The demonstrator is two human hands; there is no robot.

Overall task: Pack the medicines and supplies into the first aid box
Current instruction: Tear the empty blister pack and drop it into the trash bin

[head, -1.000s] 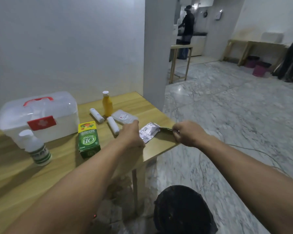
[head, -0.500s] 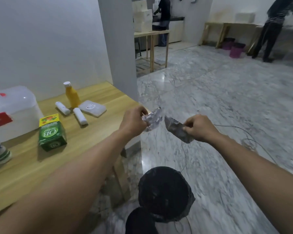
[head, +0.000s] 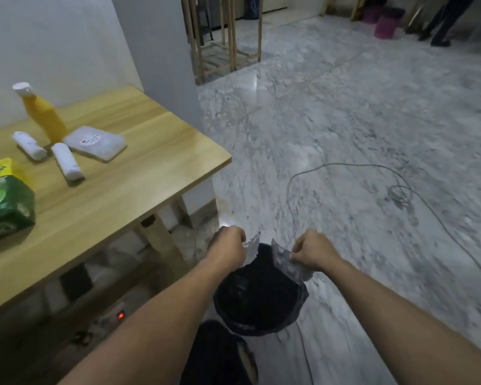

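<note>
My left hand [head: 229, 247] grips a silver blister strip [head: 251, 250], and my right hand [head: 313, 250] grips a second silver blister strip [head: 285, 261]. Both hands are low, off the table, right above a black bin [head: 258, 301] on the floor. On the wooden table [head: 128, 190] to the left lie a yellow bottle [head: 43, 113], two white rolls [head: 67, 161], a flat clear packet [head: 96, 142] and a green box [head: 4, 200]. The first aid box is out of view.
A thin cable [head: 372, 184] runs across the marble floor to the right. A wall pillar [head: 161, 51] stands behind the table corner. Farther off are a wooden stand [head: 224, 37], pink buckets [head: 386, 22] and a person's legs [head: 444, 26].
Both hands lifted the two silver strips off the table's edge, carried them right and down, and now hold them over the black bin. The view swung right, so the first aid box left the frame.
</note>
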